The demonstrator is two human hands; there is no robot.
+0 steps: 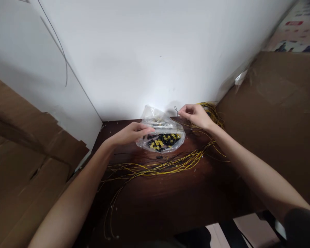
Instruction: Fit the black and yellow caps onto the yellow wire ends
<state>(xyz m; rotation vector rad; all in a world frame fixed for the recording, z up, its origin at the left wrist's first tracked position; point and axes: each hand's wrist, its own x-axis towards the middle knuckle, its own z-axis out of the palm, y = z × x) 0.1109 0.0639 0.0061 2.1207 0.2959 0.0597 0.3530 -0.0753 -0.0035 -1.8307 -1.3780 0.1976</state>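
A clear plastic bag (pixel 162 132) holding several small black and yellow parts lies on the dark wooden table (pixel 170 196) near the wall. My left hand (pixel 130 133) reaches flat toward the bag's left edge, fingers extended and touching the plastic. My right hand (pixel 195 115) is pinched on a thin dark wire (pixel 176 111) just right of the bag's top. A bundle of yellow wires (pixel 160 167) stretches across the table in front of the bag, running up to a coil (pixel 213 112) behind my right hand.
Brown cardboard sheets (pixel 23 155) flank the table on the left and on the right (pixel 276 113). A white wall (pixel 150 58) stands right behind the bag. A loose dark wire (pixel 64 58) hangs on the wall at upper left.
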